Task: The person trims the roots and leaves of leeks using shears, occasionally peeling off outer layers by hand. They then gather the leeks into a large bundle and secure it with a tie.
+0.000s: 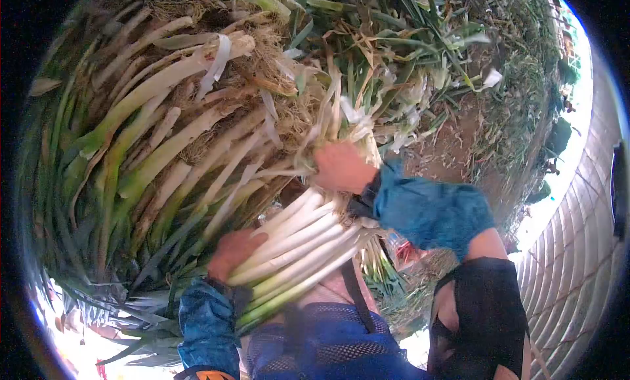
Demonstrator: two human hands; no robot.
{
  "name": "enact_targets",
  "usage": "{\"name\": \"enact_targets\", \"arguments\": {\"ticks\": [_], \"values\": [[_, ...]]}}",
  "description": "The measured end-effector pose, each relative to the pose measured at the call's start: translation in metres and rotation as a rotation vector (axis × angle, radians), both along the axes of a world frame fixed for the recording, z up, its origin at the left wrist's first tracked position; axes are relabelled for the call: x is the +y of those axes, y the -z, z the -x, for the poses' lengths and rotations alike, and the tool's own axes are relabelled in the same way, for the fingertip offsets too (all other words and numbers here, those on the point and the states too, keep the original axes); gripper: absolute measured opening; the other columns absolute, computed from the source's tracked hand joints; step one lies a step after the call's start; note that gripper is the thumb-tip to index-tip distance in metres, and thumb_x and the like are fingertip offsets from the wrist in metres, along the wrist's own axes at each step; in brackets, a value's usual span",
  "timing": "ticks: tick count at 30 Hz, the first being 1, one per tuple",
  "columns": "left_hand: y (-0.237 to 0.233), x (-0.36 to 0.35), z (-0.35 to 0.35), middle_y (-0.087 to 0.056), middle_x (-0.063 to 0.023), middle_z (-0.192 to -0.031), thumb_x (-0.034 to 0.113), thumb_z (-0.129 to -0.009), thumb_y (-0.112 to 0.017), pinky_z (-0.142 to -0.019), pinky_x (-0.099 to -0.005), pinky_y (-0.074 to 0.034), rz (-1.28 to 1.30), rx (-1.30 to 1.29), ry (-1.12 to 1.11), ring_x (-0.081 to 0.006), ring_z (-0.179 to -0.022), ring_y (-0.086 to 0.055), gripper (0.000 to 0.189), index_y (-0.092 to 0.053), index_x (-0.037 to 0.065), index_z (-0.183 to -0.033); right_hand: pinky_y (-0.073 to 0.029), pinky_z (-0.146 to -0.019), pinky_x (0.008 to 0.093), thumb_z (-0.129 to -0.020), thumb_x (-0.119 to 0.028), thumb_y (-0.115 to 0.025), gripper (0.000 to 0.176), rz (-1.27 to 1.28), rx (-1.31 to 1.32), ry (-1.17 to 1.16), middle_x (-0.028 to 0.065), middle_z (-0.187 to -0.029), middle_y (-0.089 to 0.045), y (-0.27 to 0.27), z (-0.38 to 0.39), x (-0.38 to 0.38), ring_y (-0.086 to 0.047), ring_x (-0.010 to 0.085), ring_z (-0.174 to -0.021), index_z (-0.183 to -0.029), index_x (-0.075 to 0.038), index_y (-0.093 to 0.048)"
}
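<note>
While I watch through head view, left hand (233, 252) sits curled around scallion bundle (298, 245), fingers pressed together on near-left side of white stalks. Right hand (341, 167) closed over bundle's root end, at its far right. Bundle lies slantwise between both hands, green tops pointing near left, white ends far right. Heap of untrimmed scallions (157, 124) far left, just beyond bundle. Leaf trimmings litter ground (459, 137) far right.

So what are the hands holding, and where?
A bunch of peeled white spring onions: left hand around the mid stalks, right hand at the root end.
</note>
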State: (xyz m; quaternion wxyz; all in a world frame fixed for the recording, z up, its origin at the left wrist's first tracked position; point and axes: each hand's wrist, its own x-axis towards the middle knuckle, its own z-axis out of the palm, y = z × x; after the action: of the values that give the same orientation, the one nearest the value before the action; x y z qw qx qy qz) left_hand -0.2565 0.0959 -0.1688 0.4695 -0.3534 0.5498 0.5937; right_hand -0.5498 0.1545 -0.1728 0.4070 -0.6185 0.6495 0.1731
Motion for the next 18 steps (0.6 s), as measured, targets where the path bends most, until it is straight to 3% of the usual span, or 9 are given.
{"name": "enact_targets", "arguments": {"ticks": [3,4,11,12,13,15,16,17,18], "values": [[-0.001,0.000,0.003,-0.060,-0.0213,-0.107,0.054,-0.083,-0.043,-0.087,-0.0434,-0.041,0.022,-0.036,0.012,-0.0383,-0.099,-0.056,0.056,-0.061,0.006,-0.107,-0.050,-0.063,0.0451,-0.074,-0.031,-0.057,0.027,-0.049,0.100,0.247,0.0166,-0.073,-0.063,0.043,0.029,0.007,-0.063,0.0324,-0.073,-0.070,-0.005,-0.062],[0.000,0.000,0.001,-0.060,-0.0215,-0.106,0.054,-0.083,-0.043,-0.086,-0.0437,-0.042,0.026,-0.038,-0.009,-0.0386,-0.098,-0.056,0.056,-0.061,0.007,-0.107,-0.051,-0.057,0.0420,-0.073,-0.030,-0.059,0.025,0.030,0.112,0.202,0.0150,-0.067,-0.062,0.040,0.040,0.007,-0.063,0.0317,-0.066,-0.071,-0.005,-0.062],[-0.001,-0.003,-0.002,-0.060,-0.0227,-0.101,0.052,-0.082,-0.046,-0.084,-0.0459,-0.042,0.072,0.047,0.007,-0.0398,-0.093,-0.057,0.055,-0.060,0.006,-0.107,-0.051,-0.061,0.0433,-0.074,-0.027,-0.058,0.023,0.246,0.265,0.211,0.0167,-0.073,-0.063,0.042,0.078,0.024,-0.062,0.0333,-0.071,-0.072,-0.004,-0.063],[-0.003,-0.001,-0.004,-0.061,-0.0227,-0.101,0.052,-0.082,-0.046,-0.084,-0.0457,-0.042,0.085,0.051,0.017,-0.0396,-0.093,-0.057,0.054,-0.061,0.006,-0.106,-0.051,-0.064,0.0432,-0.075,-0.026,-0.056,0.023,0.043,0.440,0.250,0.0176,-0.079,-0.063,0.044,0.099,0.023,-0.062,0.0345,-0.076,-0.074,-0.004,-0.063],[-0.004,-0.001,-0.007,-0.061,-0.0226,-0.100,0.052,-0.082,-0.046,-0.084,-0.0456,-0.043,0.100,0.052,0.030,-0.0394,-0.093,-0.057,0.054,-0.061,0.006,-0.106,-0.050,-0.068,0.0436,-0.076,-0.019,-0.058,0.017,0.041,0.503,0.137,0.0184,-0.080,-0.061,0.055,0.159,0.044,-0.062,0.0348,-0.075,-0.080,-0.003,-0.063],[-0.006,0.000,-0.014,-0.061,-0.0227,-0.101,0.052,-0.082,-0.046,-0.084,-0.0454,-0.043,0.109,0.090,0.020,-0.0389,-0.093,-0.057,0.053,-0.061,0.007,-0.106,-0.050,-0.066,0.0446,-0.080,-0.018,-0.053,0.016,0.000,0.881,0.315,0.0179,-0.080,-0.062,-0.007,0.255,0.038,-0.063,0.0341,-0.082,-0.082,-0.006,-0.063],[-0.009,0.002,-0.017,-0.061,-0.0227,-0.101,0.052,-0.082,-0.046,-0.084,-0.0453,-0.043,0.107,0.108,0.021,-0.0386,-0.094,-0.058,0.053,-0.061,0.007,-0.107,-0.050,-0.069,0.0450,-0.081,-0.022,-0.053,0.020,-0.044,0.873,0.392,0.0181,-0.087,-0.062,-0.038,0.308,0.040,-0.062,0.0344,-0.087,-0.084,-0.006,-0.063],[-0.007,0.003,-0.020,-0.061,-0.0225,-0.101,0.052,-0.082,-0.046,-0.084,-0.0451,-0.043,0.093,0.155,0.027,-0.0383,-0.094,-0.058,0.053,-0.061,0.007,-0.107,-0.049,-0.070,0.0459,-0.080,-0.030,-0.056,0.031,-0.008,1.128,0.418,0.0191,-0.092,-0.062,-0.069,0.317,0.034,-0.061,0.0357,-0.087,-0.097,-0.005,-0.062],[-0.004,0.006,-0.025,-0.061,-0.0223,-0.101,0.052,-0.081,-0.047,-0.084,-0.0449,-0.043,0.082,0.201,0.028,-0.0381,-0.094,-0.058,0.053,-0.060,0.008,-0.108,-0.050,-0.069,0.0455,-0.080,-0.033,-0.057,0.032,0.045,1.070,0.398,0.0194,-0.091,-0.063,-0.072,0.317,0.049,-0.062,0.0354,-0.083,-0.094,-0.005,-0.063]]}}
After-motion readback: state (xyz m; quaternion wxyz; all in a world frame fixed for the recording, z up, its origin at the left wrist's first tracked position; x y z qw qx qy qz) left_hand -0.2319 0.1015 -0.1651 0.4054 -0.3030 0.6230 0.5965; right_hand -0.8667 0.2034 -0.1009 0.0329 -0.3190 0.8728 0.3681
